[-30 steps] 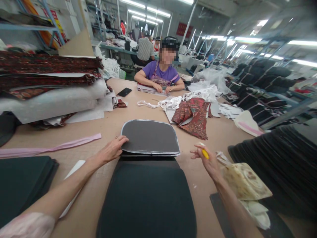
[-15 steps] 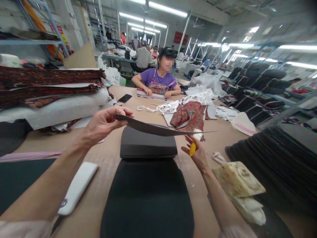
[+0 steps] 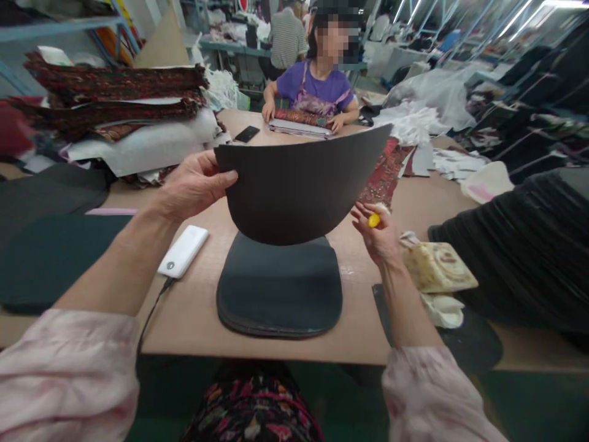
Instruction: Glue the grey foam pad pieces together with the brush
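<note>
Since the earlier frame we note the dark panel [image 3: 299,184] has swung from nearly flat to upright, facing us, above the stack [image 3: 280,285] on the bench [image 3: 193,319]. Our left hand [image 3: 196,184] pinches the panel's upper left corner, thumb in front. Our right hand [image 3: 378,230] sits just beside the panel's right edge, its grip closed on a small yellow piece [image 3: 374,220]. We record a white power bank [image 3: 183,250] left of the stack and a person in purple [image 3: 317,86] at the far end.
</note>
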